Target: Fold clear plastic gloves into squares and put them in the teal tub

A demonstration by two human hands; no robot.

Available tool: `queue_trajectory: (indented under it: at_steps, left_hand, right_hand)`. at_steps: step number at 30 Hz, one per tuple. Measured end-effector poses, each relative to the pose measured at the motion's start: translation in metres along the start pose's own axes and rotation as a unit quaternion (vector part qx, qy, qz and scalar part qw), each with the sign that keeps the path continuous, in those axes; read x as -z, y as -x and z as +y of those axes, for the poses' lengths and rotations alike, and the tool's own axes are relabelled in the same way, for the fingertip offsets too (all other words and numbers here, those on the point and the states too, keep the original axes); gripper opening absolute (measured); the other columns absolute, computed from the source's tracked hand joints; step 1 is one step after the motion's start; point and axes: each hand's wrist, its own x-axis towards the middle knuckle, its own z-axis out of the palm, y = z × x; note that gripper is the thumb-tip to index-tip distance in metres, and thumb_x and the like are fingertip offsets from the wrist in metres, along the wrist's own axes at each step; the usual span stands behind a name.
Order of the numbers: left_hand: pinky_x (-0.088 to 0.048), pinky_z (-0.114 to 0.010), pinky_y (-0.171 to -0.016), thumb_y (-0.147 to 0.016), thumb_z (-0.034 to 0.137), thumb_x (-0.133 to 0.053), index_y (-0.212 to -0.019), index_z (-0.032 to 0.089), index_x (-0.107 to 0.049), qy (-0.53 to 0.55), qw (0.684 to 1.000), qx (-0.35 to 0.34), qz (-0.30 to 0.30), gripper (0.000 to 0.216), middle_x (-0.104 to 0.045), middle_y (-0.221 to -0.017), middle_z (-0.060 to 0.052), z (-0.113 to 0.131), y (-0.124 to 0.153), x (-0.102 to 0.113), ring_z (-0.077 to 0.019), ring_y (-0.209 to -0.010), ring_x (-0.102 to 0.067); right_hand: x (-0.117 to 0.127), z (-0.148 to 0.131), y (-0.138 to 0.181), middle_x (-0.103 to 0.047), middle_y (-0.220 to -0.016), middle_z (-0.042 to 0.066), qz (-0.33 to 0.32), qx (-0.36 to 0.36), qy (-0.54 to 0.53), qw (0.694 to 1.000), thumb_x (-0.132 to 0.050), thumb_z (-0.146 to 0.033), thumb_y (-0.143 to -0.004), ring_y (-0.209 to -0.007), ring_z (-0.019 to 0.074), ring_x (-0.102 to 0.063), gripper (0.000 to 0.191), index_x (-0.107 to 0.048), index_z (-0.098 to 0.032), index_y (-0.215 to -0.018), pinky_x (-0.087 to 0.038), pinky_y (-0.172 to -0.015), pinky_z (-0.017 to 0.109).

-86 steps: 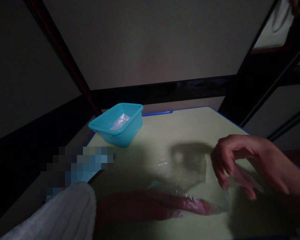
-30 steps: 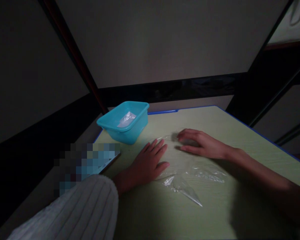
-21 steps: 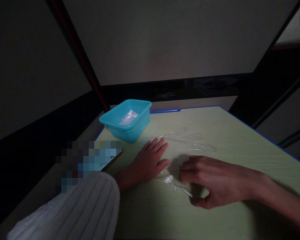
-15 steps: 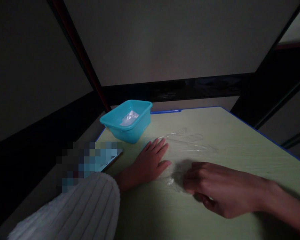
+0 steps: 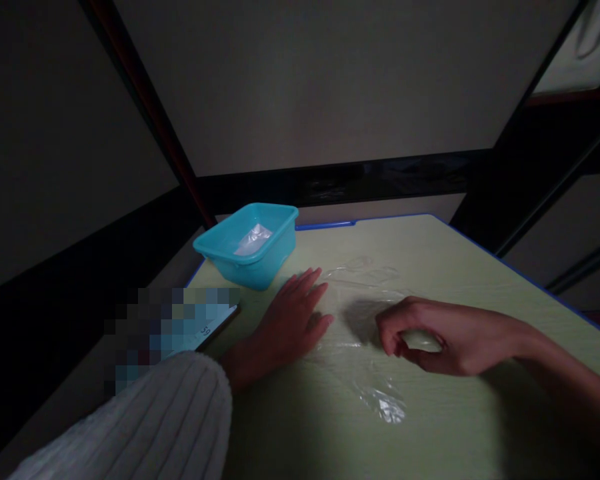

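Observation:
A thin clear plastic piece (image 5: 353, 345), with narrow finger-like strips at its far end like a disposable glove, lies spread on the table. My left hand (image 5: 295, 319) rests flat at its left side, fingers stretched and slightly spread. Over its right side is my right hand (image 5: 430, 333), fingers curled and thumb tip close to the fingertips; I see nothing between them. The crumpled near end of the plastic shows beyond and below my right hand, loose on the tabletop.
A turquoise plastic basket (image 5: 277, 260) stands at the table's back left, with a folded whitish plastic packet (image 5: 253, 240) inside. A phone (image 5: 215, 327), partly blurred, lies by my left sleeve (image 5: 180, 413). The pale table (image 5: 455, 267) has a blue edge; dark panels stand behind it.
My right hand has lifted and moved away from the near part of the plastic, which now shows spread further toward me. My left hand stays flat. The view has shifted slightly.

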Motion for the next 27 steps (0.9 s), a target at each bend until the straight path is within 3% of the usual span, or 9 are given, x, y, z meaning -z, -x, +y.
queue_trajectory:
  at_steps: [3, 7, 11, 15, 22, 24, 27]
  left_hand:
    - [-0.027, -0.045, -0.108, -0.088, 0.023, -0.039, -0.123, 0.007, -0.047, 0.035, 0.997, -0.067, 0.0, 0.039, -0.039, -0.139, -0.017, 0.014, 0.004, 0.008, -0.0242, -0.132, -0.031]
    - [-0.029, -0.031, -0.109, -0.089, 0.013, -0.031, -0.127, 0.004, -0.044, 0.084, 0.974, -0.18, -0.111, 0.041, -0.044, -0.137, -0.016, 0.034, 0.012, 0.008, -0.018, -0.131, -0.033]
    - [-0.021, -0.033, -0.112, -0.091, 0.027, -0.042, -0.133, 0.003, -0.036, 0.081, 0.951, -0.23, -0.191, 0.049, -0.03, -0.144, -0.017, 0.038, 0.017, 0.004, -0.0213, -0.135, -0.024]
    - [-0.019, -0.041, -0.111, -0.089, 0.044, -0.044, -0.136, 0.016, -0.036, 0.099, 0.946, -0.248, -0.184, 0.055, -0.019, -0.148, -0.015, 0.036, 0.018, 0.005, -0.0263, -0.137, -0.015]
    - [-0.021, -0.049, -0.108, -0.084, 0.049, -0.052, -0.132, 0.031, -0.042, 0.092, 0.945, -0.259, -0.175, 0.053, -0.013, -0.15, -0.01, 0.042, 0.021, 0.01, -0.033, -0.136, -0.012]
    - [-0.02, -0.049, -0.108, -0.085, 0.049, -0.049, -0.132, 0.029, -0.042, 0.086, 0.946, -0.264, -0.165, 0.052, -0.017, -0.15, -0.009, 0.045, 0.022, 0.012, -0.0327, -0.136, -0.014]
    - [-0.017, -0.039, -0.112, -0.089, 0.043, -0.044, -0.135, 0.014, -0.038, 0.085, 0.943, -0.271, -0.172, 0.054, -0.025, -0.147, -0.013, 0.052, 0.024, 0.015, -0.0256, -0.136, -0.019]
  right_hand:
    - [-0.003, 0.003, -0.005, -0.057, -0.069, 0.001, 0.027, 0.009, 0.008, 1.0, -0.046, 0.001, -0.067, -0.064, 0.0111, -0.053, 0.02, -0.056, -0.015, -0.074, -0.042, -0.059, 0.022]
    - [-0.002, 0.01, -0.009, -0.058, -0.071, 0.001, 0.09, 0.008, 0.028, 0.996, -0.046, -0.005, -0.075, -0.065, 0.0111, -0.053, 0.014, -0.055, -0.016, -0.074, -0.041, -0.06, 0.023]
    - [-0.001, 0.018, -0.011, -0.06, -0.073, 0.002, 0.105, 0.004, 0.045, 0.993, -0.046, -0.011, -0.081, -0.067, 0.0115, -0.054, 0.012, -0.055, -0.016, -0.075, -0.042, -0.062, 0.024]
    - [-0.002, 0.023, -0.012, -0.06, -0.074, 0.002, 0.084, -0.003, 0.051, 0.995, -0.046, -0.013, -0.084, -0.067, 0.0114, -0.054, 0.012, -0.056, -0.015, -0.078, -0.041, -0.062, 0.024]
    - [-0.003, 0.027, -0.014, -0.059, -0.073, 0.003, 0.072, -0.004, 0.069, 0.995, -0.045, -0.016, -0.086, -0.064, 0.0113, -0.053, 0.015, -0.057, -0.014, -0.078, -0.039, -0.059, 0.023]
    - [-0.003, 0.028, -0.014, -0.059, -0.073, 0.003, 0.069, -0.008, 0.076, 0.995, -0.044, -0.015, -0.086, -0.064, 0.0116, -0.053, 0.015, -0.057, -0.014, -0.079, -0.039, -0.059, 0.023]
    - [-0.003, 0.028, -0.014, -0.059, -0.074, 0.003, 0.075, -0.001, 0.081, 0.994, -0.044, -0.013, -0.085, -0.065, 0.012, -0.053, 0.014, -0.057, -0.014, -0.079, -0.04, -0.061, 0.023]
